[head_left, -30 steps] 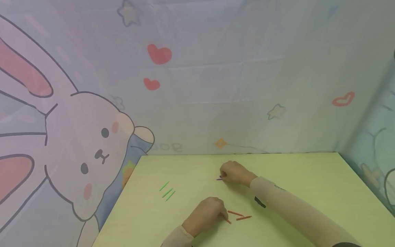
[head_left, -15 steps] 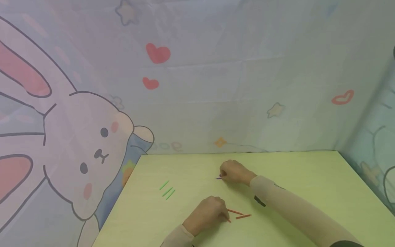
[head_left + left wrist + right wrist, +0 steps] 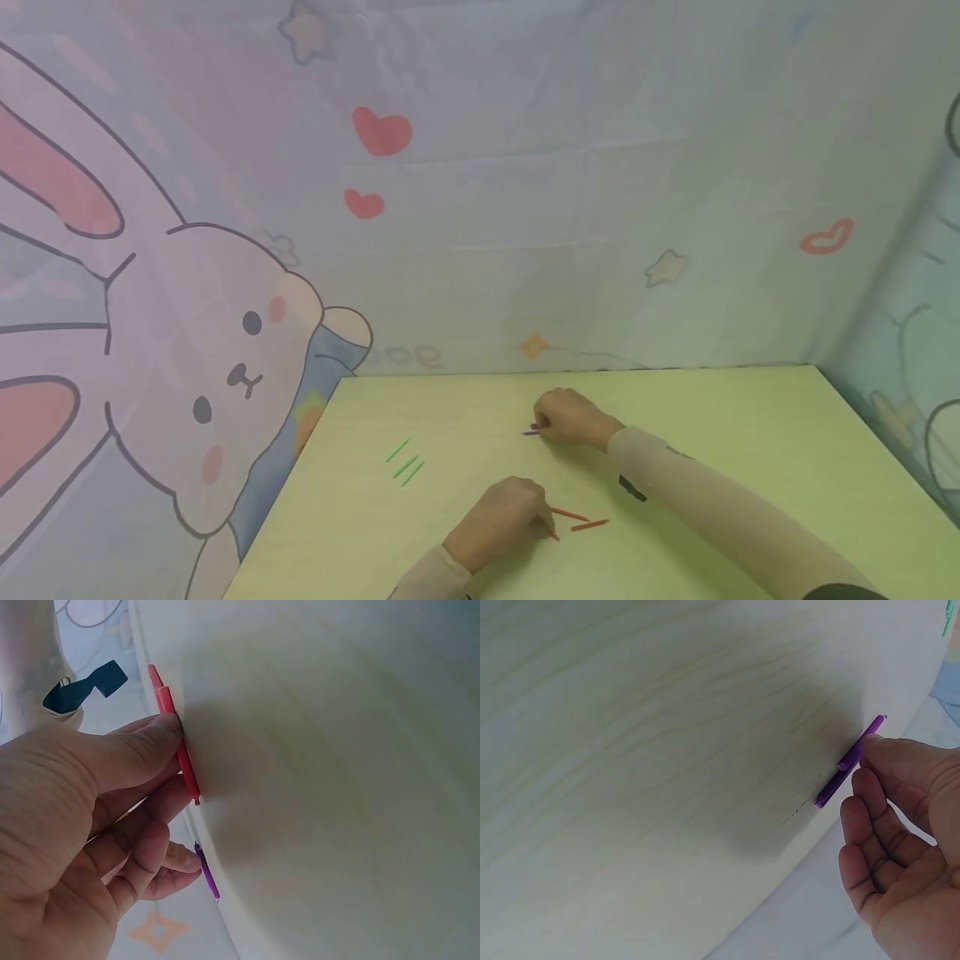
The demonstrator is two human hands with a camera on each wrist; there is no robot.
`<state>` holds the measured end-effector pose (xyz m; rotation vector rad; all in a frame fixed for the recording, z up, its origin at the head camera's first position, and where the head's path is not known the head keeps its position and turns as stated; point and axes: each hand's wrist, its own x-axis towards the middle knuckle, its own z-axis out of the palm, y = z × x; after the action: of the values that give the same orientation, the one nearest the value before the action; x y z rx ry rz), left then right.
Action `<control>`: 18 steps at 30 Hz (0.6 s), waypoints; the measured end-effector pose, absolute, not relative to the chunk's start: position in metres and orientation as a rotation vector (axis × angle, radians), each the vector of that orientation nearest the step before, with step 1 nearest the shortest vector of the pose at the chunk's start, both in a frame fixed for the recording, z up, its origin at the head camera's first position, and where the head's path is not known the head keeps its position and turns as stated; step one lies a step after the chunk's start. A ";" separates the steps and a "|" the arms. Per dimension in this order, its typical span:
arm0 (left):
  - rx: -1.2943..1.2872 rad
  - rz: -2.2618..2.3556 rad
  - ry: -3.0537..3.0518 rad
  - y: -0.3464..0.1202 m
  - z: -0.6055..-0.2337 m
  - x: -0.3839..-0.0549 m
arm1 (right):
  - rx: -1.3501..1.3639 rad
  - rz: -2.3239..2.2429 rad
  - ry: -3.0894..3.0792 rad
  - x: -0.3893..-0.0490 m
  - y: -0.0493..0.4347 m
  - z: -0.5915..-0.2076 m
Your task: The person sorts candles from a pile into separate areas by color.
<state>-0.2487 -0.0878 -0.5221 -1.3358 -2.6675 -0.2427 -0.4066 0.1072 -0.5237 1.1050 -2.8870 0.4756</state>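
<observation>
In the head view my left hand (image 3: 498, 521) is low at the table's near middle, thumb and forefinger pinching a thin red stick with a narrow tip (image 3: 188, 771). Two more thin red sticks lie just right of it: one (image 3: 572, 514) starts at the fingertips, the other (image 3: 590, 525) is slightly apart. Farther back, my right hand (image 3: 573, 417) pinches at a pair of thin purple sticks lying side by side, a nearer one (image 3: 850, 758) and a longer-showing one (image 3: 828, 794). Thumb and forefinger cover their middles; I cannot tell whether both are gripped.
Three thin green sticks (image 3: 406, 467) lie roughly parallel on the left part of the pale yellow table (image 3: 720, 433). A printed cloth (image 3: 487, 292) with a rabbit and hearts hangs behind the table's back edge. The right forearm reaches across the table's right half.
My left hand has shifted slightly, its fingers now overlapping the near end of a neighbouring red stick. The right hand stays almost in place at the purple sticks. The head view has tilted a little.
</observation>
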 end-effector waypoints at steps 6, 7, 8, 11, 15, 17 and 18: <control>-1.341 -0.263 -2.654 -0.086 -0.525 -0.250 | 1.123 0.452 -2.841 -0.401 0.115 -0.523; -1.343 -0.268 -2.656 -0.086 -0.526 -0.250 | 1.126 0.454 -2.835 -0.399 0.117 -0.522; -1.347 -0.277 -2.657 -0.086 -0.526 -0.250 | 1.128 0.458 -2.831 -0.396 0.118 -0.521; -1.352 -0.276 -2.658 -0.085 -0.527 -0.251 | 1.128 0.471 -2.831 -0.389 0.124 -0.517; -1.357 -0.267 -2.639 -0.086 -0.526 -0.251 | 1.138 0.476 -2.826 -0.380 0.131 -0.511; -1.357 -0.284 -2.635 -0.087 -0.525 -0.251 | 1.151 0.483 -2.809 -0.376 0.135 -0.507; -1.355 -0.294 -2.634 -0.087 -0.525 -0.251 | 1.154 0.486 -2.800 -0.375 0.137 -0.505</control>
<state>-0.2506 -0.0867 -0.5251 -1.3552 -2.6343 -0.2943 -0.3745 0.1368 -0.5051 1.1545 -2.8002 0.4859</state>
